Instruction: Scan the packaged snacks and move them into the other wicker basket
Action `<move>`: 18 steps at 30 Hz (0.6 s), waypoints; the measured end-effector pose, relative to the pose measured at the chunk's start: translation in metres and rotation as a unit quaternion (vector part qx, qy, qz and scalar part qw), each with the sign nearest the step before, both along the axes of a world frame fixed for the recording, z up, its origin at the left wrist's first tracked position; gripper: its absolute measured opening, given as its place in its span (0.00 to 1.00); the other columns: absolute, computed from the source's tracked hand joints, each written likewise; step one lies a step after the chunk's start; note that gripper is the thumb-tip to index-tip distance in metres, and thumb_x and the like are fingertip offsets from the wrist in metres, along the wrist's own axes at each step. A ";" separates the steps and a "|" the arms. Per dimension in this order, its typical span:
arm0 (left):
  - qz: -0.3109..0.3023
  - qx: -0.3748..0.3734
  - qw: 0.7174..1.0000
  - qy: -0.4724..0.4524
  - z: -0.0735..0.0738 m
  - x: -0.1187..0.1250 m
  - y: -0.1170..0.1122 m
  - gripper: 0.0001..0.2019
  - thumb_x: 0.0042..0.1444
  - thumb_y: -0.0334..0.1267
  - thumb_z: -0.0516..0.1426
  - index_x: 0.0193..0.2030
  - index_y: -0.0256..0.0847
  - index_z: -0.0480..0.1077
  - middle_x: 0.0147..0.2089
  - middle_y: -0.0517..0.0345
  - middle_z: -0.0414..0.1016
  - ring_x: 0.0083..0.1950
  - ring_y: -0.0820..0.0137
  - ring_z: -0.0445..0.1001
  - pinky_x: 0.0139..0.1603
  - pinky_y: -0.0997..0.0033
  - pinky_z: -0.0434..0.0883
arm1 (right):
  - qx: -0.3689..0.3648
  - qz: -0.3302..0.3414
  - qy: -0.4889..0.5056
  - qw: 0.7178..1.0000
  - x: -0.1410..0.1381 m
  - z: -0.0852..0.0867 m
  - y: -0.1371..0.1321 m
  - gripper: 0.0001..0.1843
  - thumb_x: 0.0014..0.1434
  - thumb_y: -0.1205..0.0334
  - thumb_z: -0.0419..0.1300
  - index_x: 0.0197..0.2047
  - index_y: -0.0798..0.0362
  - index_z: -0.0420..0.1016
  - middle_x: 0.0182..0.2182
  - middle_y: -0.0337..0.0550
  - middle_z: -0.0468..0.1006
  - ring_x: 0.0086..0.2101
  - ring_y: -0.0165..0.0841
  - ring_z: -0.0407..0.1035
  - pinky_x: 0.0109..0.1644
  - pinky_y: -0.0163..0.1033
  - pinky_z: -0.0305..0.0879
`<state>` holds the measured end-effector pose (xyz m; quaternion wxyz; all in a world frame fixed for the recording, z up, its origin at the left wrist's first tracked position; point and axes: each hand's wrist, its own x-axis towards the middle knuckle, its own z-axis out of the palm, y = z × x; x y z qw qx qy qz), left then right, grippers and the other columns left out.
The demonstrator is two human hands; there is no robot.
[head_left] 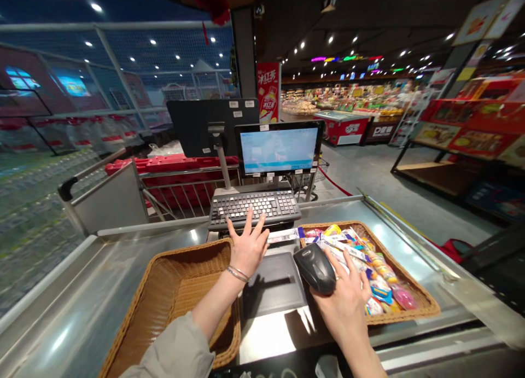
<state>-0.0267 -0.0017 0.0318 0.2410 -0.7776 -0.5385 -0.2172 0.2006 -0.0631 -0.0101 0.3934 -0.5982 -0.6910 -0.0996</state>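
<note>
My left hand (247, 246) reaches forward with its fingers spread, fingertips at the front edge of a black keyboard (254, 205); it holds nothing. My right hand (346, 298) is wrapped around a black handheld barcode scanner (315, 267), held just above the left rim of a wicker basket (422, 304) filled with several colourful snack packets (369, 263). A till screen (279, 148) glows behind the keyboard. A dark flat pad (273, 285) lies on the steel counter between my hands.
An empty wicker basket (172, 290) sits at the left on the steel checkout counter (82, 307). A second monitor's back (205, 123) stands behind. Red shopping baskets (176, 164) and rails lie beyond; shop shelves (471, 132) stand at right.
</note>
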 end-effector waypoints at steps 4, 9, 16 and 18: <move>-0.021 -0.002 1.000 -0.004 0.001 0.013 0.005 0.10 0.57 0.40 0.60 0.46 0.48 0.74 0.69 0.55 0.60 0.73 0.46 0.46 0.62 0.21 0.23 | 0.000 -0.020 -0.004 1.000 0.012 0.000 0.001 0.20 0.56 0.53 0.58 0.52 0.47 0.73 0.55 0.43 0.74 0.64 0.48 0.53 0.65 0.59 0.40; -0.052 -0.002 0.999 -0.006 0.004 0.031 0.012 0.10 0.56 0.40 0.60 0.46 0.48 0.74 0.69 0.54 0.60 0.73 0.46 0.47 0.63 0.22 0.23 | 0.009 -0.049 -0.004 0.999 0.026 0.001 0.002 0.21 0.57 0.49 0.58 0.52 0.45 0.72 0.54 0.42 0.75 0.63 0.47 0.54 0.63 0.59 0.43; -0.083 -0.009 0.996 -0.008 0.007 0.056 0.023 0.09 0.57 0.39 0.59 0.45 0.48 0.75 0.68 0.54 0.62 0.72 0.46 0.50 0.62 0.21 0.24 | -0.014 -0.104 0.031 0.994 0.049 0.000 0.006 0.27 0.56 0.44 0.57 0.56 0.48 0.70 0.55 0.47 0.74 0.62 0.47 0.56 0.63 0.56 0.44; -0.095 -0.012 0.995 -0.007 0.006 0.063 0.027 0.09 0.57 0.39 0.59 0.44 0.48 0.75 0.68 0.53 0.62 0.72 0.46 0.50 0.62 0.21 0.24 | -0.018 -0.126 0.048 0.991 0.058 -0.002 0.008 0.28 0.56 0.44 0.56 0.57 0.48 0.69 0.55 0.48 0.73 0.61 0.47 0.56 0.63 0.56 0.44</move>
